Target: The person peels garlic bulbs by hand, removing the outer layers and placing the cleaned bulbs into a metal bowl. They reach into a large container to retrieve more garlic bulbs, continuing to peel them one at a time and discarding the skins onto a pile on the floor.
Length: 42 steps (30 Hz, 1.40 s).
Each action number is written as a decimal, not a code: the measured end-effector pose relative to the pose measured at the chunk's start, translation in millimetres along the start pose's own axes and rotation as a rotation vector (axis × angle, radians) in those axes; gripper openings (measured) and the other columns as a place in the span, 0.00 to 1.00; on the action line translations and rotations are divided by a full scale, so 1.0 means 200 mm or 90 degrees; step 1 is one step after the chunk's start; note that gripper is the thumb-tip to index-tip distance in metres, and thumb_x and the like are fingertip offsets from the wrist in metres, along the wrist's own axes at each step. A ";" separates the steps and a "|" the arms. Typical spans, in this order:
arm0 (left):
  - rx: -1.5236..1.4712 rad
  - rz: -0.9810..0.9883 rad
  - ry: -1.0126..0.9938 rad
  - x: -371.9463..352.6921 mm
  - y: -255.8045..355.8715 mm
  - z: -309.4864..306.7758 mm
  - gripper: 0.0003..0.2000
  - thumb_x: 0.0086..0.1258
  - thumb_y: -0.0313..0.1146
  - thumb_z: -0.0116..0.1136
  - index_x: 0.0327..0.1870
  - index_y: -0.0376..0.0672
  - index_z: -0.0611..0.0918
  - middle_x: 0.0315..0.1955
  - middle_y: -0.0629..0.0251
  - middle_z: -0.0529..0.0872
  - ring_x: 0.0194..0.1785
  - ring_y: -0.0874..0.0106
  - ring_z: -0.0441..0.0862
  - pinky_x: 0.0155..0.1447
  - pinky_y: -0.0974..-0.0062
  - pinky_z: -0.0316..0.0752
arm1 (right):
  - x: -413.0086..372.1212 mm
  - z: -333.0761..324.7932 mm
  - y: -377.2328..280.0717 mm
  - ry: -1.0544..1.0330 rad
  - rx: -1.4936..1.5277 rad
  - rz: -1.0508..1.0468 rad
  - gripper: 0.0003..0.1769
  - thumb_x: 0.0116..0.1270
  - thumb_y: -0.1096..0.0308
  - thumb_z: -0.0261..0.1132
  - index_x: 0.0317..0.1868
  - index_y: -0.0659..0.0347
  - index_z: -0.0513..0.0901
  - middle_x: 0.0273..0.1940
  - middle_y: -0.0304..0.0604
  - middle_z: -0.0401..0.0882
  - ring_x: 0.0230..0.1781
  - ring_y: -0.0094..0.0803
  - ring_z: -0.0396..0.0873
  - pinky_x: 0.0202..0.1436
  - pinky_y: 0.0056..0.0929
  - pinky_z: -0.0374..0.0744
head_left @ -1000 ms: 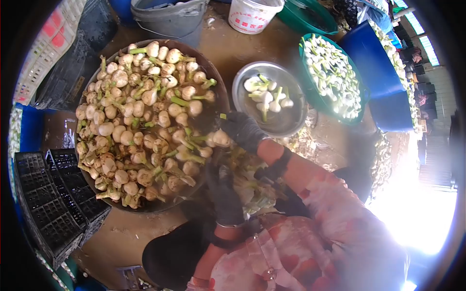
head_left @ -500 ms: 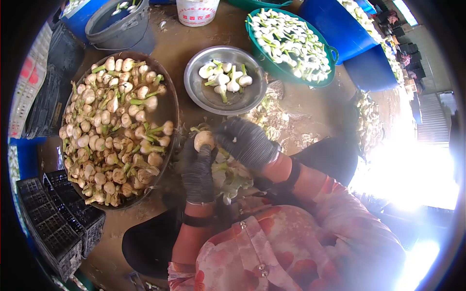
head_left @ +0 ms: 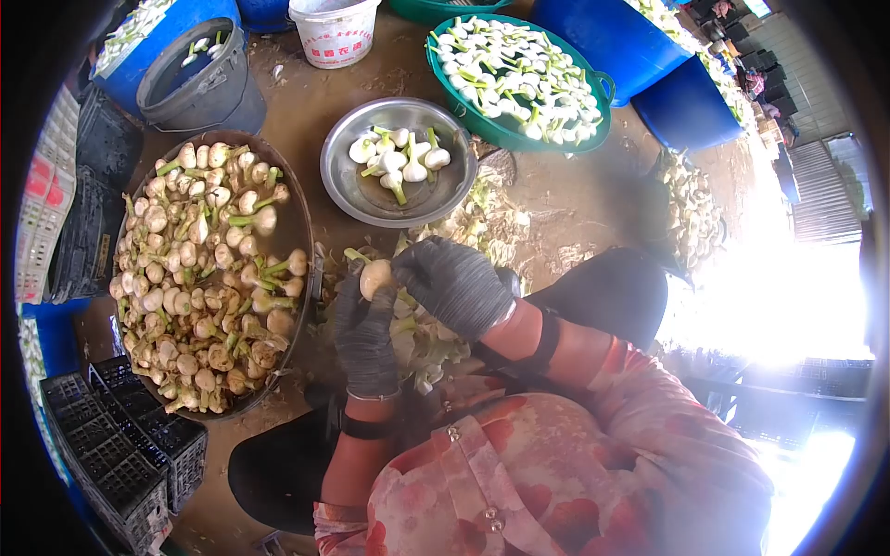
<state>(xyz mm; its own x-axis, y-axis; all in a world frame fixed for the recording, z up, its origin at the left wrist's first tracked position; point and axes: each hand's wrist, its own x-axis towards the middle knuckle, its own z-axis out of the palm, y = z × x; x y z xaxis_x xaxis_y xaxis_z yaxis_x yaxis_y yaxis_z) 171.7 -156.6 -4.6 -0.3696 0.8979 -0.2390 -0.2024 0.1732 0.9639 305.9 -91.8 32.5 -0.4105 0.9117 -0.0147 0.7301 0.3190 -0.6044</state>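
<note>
A brownish-white garlic bulb (head_left: 375, 277) with a short green stem pointing up and left is gripped in the fingers of my left hand (head_left: 365, 335), gloved in dark grey. My right hand (head_left: 456, 285), in the same kind of glove, is closed, its fingertips against the bulb's right side; whatever they pinch is hidden. Beneath both hands lies a heap of pale peelings (head_left: 431, 343). To the left stands a wide round tub (head_left: 298, 218) of unpeeled garlic bulbs (head_left: 199, 287). Ahead, a steel bowl (head_left: 338, 190) contains several white peeled bulbs (head_left: 400, 159).
A green basket (head_left: 598, 93) full of peeled garlic stands beyond the bowl. Behind are a grey bucket (head_left: 236, 102), a white bucket (head_left: 334, 42) and blue tubs (head_left: 691, 107). Black crates (head_left: 111, 454) sit at lower left. More peelings (head_left: 691, 213) are piled at right.
The whole view has shifted, so the containers appear further left and slightly lower. Both hands stay together at the bulb; its stem shows more clearly now.
</note>
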 end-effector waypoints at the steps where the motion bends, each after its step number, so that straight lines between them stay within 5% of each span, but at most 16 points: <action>1: 0.010 0.010 0.004 0.00 0.00 0.00 0.19 0.72 0.26 0.62 0.62 0.33 0.78 0.55 0.62 0.82 0.57 0.73 0.79 0.61 0.74 0.76 | 0.00 0.00 0.00 -0.008 -0.016 0.009 0.11 0.64 0.62 0.67 0.42 0.57 0.85 0.39 0.51 0.85 0.40 0.51 0.83 0.45 0.46 0.81; 4: 0.163 0.200 -0.050 0.02 -0.11 -0.05 0.19 0.73 0.26 0.60 0.63 0.33 0.76 0.56 0.62 0.81 0.59 0.72 0.79 0.62 0.74 0.76 | 0.02 0.02 0.01 -0.045 -0.083 -0.004 0.11 0.65 0.62 0.66 0.43 0.58 0.85 0.39 0.51 0.85 0.40 0.51 0.83 0.45 0.46 0.81; 6: 0.147 0.212 -0.079 0.01 -0.07 -0.05 0.19 0.75 0.27 0.58 0.65 0.33 0.75 0.57 0.61 0.80 0.60 0.71 0.78 0.63 0.73 0.76 | 0.02 0.03 0.01 -0.060 -0.068 -0.003 0.11 0.66 0.63 0.65 0.43 0.60 0.85 0.38 0.52 0.85 0.39 0.50 0.84 0.45 0.45 0.82; 8: -0.029 0.069 -0.077 0.00 0.00 -0.03 0.20 0.76 0.29 0.57 0.66 0.34 0.73 0.58 0.60 0.80 0.62 0.69 0.78 0.64 0.72 0.76 | 0.04 0.01 0.02 -0.048 0.007 0.012 0.11 0.66 0.64 0.65 0.43 0.62 0.84 0.36 0.52 0.84 0.38 0.47 0.85 0.44 0.43 0.82; 11: -0.175 0.009 -0.094 0.00 0.02 -0.03 0.20 0.78 0.32 0.56 0.67 0.34 0.72 0.57 0.59 0.79 0.60 0.68 0.78 0.63 0.70 0.78 | 0.07 0.01 0.05 -0.120 0.315 0.125 0.12 0.66 0.66 0.64 0.42 0.67 0.83 0.35 0.51 0.85 0.35 0.40 0.85 0.43 0.38 0.82; 14: -0.258 -0.015 -0.092 0.00 0.04 -0.05 0.21 0.79 0.35 0.55 0.67 0.35 0.71 0.55 0.60 0.80 0.58 0.69 0.79 0.61 0.70 0.79 | 0.10 0.09 0.26 -0.141 0.409 0.270 0.16 0.65 0.60 0.62 0.42 0.65 0.85 0.30 0.46 0.84 0.31 0.35 0.82 0.40 0.33 0.81; 16: -0.275 -0.034 -0.127 0.02 0.01 -0.10 0.21 0.79 0.37 0.55 0.66 0.35 0.71 0.53 0.62 0.80 0.56 0.70 0.79 0.59 0.71 0.80 | 0.15 0.14 0.53 -0.302 0.111 0.225 0.17 0.68 0.59 0.60 0.43 0.65 0.85 0.33 0.51 0.86 0.35 0.43 0.85 0.44 0.37 0.81; 17: -0.275 -0.046 -0.154 0.02 -0.01 -0.13 0.21 0.79 0.37 0.55 0.66 0.35 0.71 0.52 0.63 0.80 0.55 0.71 0.79 0.57 0.72 0.80 | 0.12 0.11 0.50 -0.193 0.054 0.303 0.18 0.70 0.59 0.58 0.46 0.64 0.86 0.38 0.55 0.87 0.40 0.51 0.85 0.48 0.43 0.81; 18: -0.152 -0.003 -0.157 0.02 0.02 -0.14 0.20 0.80 0.38 0.54 0.66 0.36 0.71 0.51 0.63 0.80 0.55 0.71 0.79 0.56 0.73 0.80 | 0.14 0.09 0.49 -0.153 -0.135 0.162 0.17 0.70 0.59 0.59 0.46 0.63 0.86 0.43 0.57 0.86 0.45 0.56 0.83 0.53 0.47 0.79; 20: 0.013 0.048 -0.160 0.01 0.06 -0.15 0.20 0.80 0.38 0.54 0.65 0.37 0.71 0.50 0.64 0.80 0.54 0.73 0.79 0.54 0.75 0.80 | 0.08 -0.04 0.26 0.017 -0.031 0.143 0.15 0.67 0.66 0.64 0.52 0.58 0.86 0.51 0.48 0.85 0.51 0.47 0.83 0.58 0.39 0.79; 21: 0.057 0.058 -0.161 0.01 0.05 -0.15 0.20 0.79 0.38 0.55 0.65 0.37 0.72 0.50 0.64 0.80 0.53 0.74 0.79 0.54 0.76 0.79 | 0.09 -0.08 0.20 0.044 -0.033 -0.008 0.14 0.67 0.65 0.65 0.51 0.57 0.87 0.51 0.47 0.85 0.51 0.47 0.83 0.60 0.40 0.78; 23: -0.035 0.021 -0.189 0.02 -0.02 -0.13 0.20 0.78 0.39 0.57 0.64 0.37 0.72 0.50 0.64 0.80 0.52 0.75 0.79 0.54 0.76 0.78 | 0.10 -0.11 0.14 0.104 -0.038 -0.301 0.14 0.65 0.64 0.68 0.50 0.55 0.88 0.50 0.44 0.86 0.53 0.45 0.82 0.63 0.42 0.76; 26: -0.170 -0.014 -0.264 0.02 0.00 -0.12 0.22 0.75 0.41 0.60 0.63 0.38 0.73 0.51 0.65 0.79 0.52 0.76 0.78 0.56 0.76 0.77 | 0.10 -0.10 0.11 0.042 -0.062 -0.391 0.13 0.62 0.63 0.72 0.47 0.52 0.89 0.48 0.37 0.87 0.54 0.41 0.81 0.65 0.44 0.75; 36: -0.090 -0.088 -0.268 -0.02 0.00 -0.15 0.34 0.71 0.37 0.62 0.75 0.36 0.63 0.57 0.64 0.78 0.54 0.76 0.78 0.58 0.76 0.76 | 0.04 -0.06 0.10 0.019 -0.039 -0.384 0.06 0.57 0.67 0.72 0.36 0.53 0.87 0.36 0.38 0.84 0.43 0.41 0.82 0.65 0.49 0.74; 39: -0.130 -0.145 -0.294 -0.03 0.00 -0.15 0.34 0.69 0.34 0.61 0.75 0.36 0.63 0.57 0.64 0.78 0.53 0.76 0.78 0.57 0.76 0.76 | 0.04 -0.09 0.08 0.054 -0.011 -0.463 0.08 0.60 0.65 0.66 0.35 0.60 0.84 0.34 0.46 0.83 0.40 0.47 0.80 0.48 0.45 0.78; 42: -0.105 -0.140 -0.319 -0.03 0.01 -0.16 0.34 0.69 0.32 0.59 0.76 0.36 0.62 0.58 0.63 0.77 0.54 0.75 0.78 0.58 0.75 0.76 | 0.00 -0.06 0.11 0.022 0.001 -0.350 0.06 0.56 0.68 0.71 0.34 0.56 0.84 0.32 0.43 0.80 0.37 0.46 0.81 0.49 0.41 0.81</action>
<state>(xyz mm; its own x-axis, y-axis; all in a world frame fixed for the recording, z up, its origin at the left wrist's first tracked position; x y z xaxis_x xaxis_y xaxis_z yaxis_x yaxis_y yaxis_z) 145.4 -174.8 -4.3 0.1639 0.9369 -0.3089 -0.3797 0.3489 0.8568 328.1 -81.7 28.0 -0.7127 0.6192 0.3297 0.4129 0.7503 -0.5163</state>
